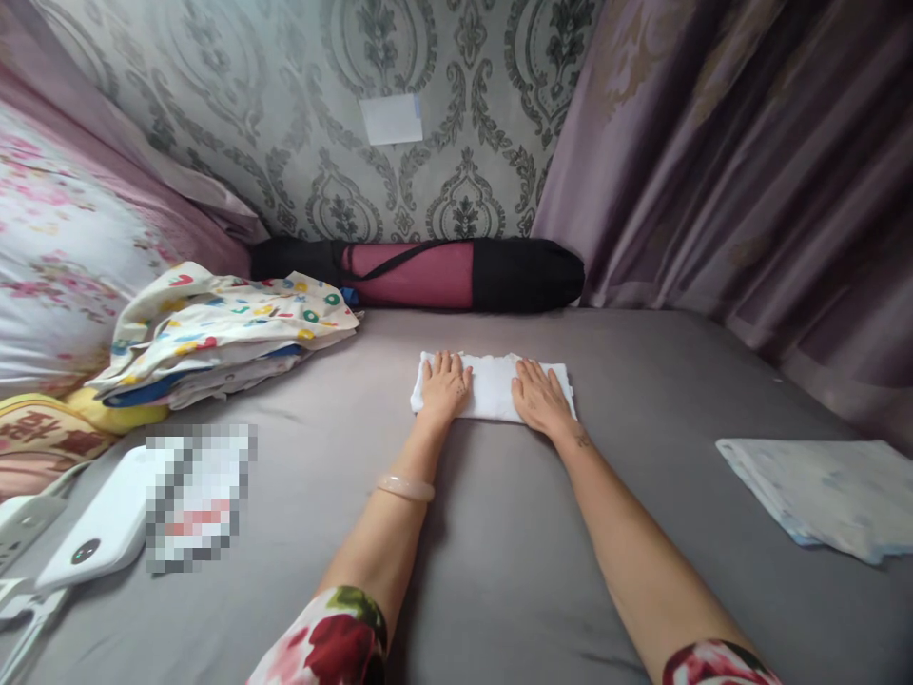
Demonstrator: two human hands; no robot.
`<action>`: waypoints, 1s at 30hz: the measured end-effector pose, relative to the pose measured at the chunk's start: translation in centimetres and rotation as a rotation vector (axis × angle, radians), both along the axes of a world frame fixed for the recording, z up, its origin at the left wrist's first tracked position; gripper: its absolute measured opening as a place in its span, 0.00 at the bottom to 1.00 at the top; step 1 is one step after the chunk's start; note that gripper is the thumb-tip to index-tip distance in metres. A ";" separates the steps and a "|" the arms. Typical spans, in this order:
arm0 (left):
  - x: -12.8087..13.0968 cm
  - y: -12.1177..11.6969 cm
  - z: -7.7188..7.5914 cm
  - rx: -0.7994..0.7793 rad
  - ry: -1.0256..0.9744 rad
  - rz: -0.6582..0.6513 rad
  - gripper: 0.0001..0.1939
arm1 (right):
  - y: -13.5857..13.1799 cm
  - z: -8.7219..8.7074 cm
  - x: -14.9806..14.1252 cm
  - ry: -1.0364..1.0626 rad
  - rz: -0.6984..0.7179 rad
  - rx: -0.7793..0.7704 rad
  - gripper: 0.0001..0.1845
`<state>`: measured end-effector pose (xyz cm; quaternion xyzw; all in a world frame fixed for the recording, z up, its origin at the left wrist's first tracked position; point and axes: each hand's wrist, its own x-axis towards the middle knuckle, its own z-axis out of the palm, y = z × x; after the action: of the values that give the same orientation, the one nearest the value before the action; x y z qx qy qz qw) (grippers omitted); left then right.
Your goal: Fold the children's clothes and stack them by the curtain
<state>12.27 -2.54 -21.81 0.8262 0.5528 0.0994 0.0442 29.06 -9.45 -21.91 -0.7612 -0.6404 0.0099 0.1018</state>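
A white folded cloth (489, 388), perhaps a garment, lies flat on the grey bed sheet (499, 533). My left hand (446, 385) rests palm down on its left part, fingers stretched out toward the far edge. On the right part, my right hand (540, 393) lies flat too, fingers extended. Between the two hands the middle of the cloth shows. Neither hand grips it; both press on its top.
A pile of clothes (235, 328) sits at left. Near it lie a white power bank (106, 514), a power strip (25, 523) and a blurred-out item (203, 499). A folded pale cloth (827, 490) is at right. A maroon-black bag (420, 276) lies along the wall.
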 end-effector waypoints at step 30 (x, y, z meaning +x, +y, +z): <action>-2.5 1.2 -0.2 -0.062 0.053 0.065 0.32 | -0.7 -0.3 2.3 0.051 -0.135 -0.008 0.32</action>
<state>9.78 -1.37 -22.05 0.8083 0.5833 0.0615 0.0518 31.34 -10.19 -22.22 -0.8026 -0.5847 0.0248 0.1157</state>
